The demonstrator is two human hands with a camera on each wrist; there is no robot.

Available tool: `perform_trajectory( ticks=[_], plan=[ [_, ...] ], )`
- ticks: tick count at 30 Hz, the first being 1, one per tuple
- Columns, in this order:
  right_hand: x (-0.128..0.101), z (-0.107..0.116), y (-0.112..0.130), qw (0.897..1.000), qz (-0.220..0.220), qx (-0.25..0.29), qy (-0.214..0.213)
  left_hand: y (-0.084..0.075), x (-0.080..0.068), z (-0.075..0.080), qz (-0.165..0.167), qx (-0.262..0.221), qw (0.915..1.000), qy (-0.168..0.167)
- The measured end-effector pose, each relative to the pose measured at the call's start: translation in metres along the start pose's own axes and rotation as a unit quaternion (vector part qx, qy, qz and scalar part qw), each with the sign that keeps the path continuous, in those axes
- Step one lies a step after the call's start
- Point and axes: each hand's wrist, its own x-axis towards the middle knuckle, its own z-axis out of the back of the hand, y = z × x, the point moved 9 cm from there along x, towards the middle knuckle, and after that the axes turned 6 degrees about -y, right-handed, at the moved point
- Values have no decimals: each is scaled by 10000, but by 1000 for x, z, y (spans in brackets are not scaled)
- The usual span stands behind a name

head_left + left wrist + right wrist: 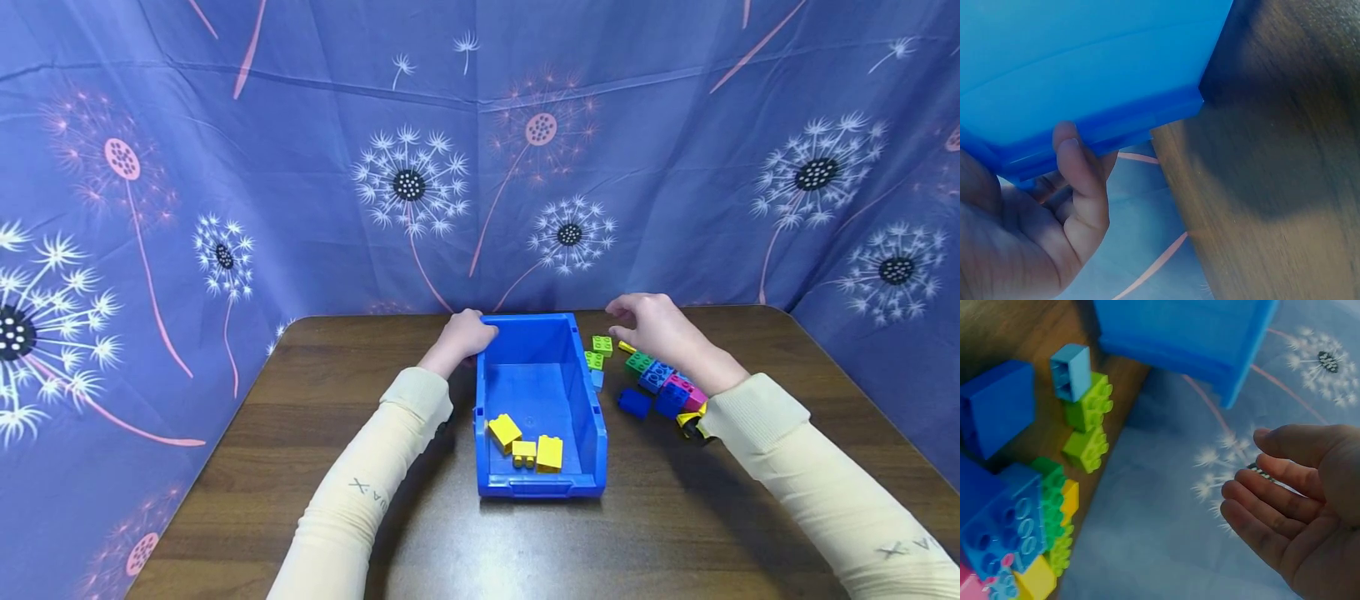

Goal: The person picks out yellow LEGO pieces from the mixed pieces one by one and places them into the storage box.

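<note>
In the head view a blue plastic bin [540, 487] stands on the table with several yellow toy bricks [550, 455] near its front end. My left hand [467, 336] grips the rim at the bin's far left corner, its fingers curled over the edge in the left wrist view. To the right of the bin, my right hand [663, 329] hovers above the far part of a brick pile, holding nothing. The right wrist view shows its fingers [1272, 494] loosely bent and apart from any brick.
Right of the bin lie light green bricks [602, 345], a dark blue brick [634, 403] and a mixed heap with a green brick [640, 362] and a pink brick [694, 398]. A patterned blue cloth [480, 167] hangs behind the wooden table [337, 500].
</note>
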Motion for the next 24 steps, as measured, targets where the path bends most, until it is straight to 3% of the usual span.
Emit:
perform_trajectory(
  ticks=[12, 24],
  plan=[
    [5, -24, -37, 9985, -505, -99, 164, 0, 2, -1, 14, 90, 10000, 10],
    [15, -37, -65, 9986, -476, -176, 138, 1, 1, -1, -4, 98, 9999, -31]
  ],
)
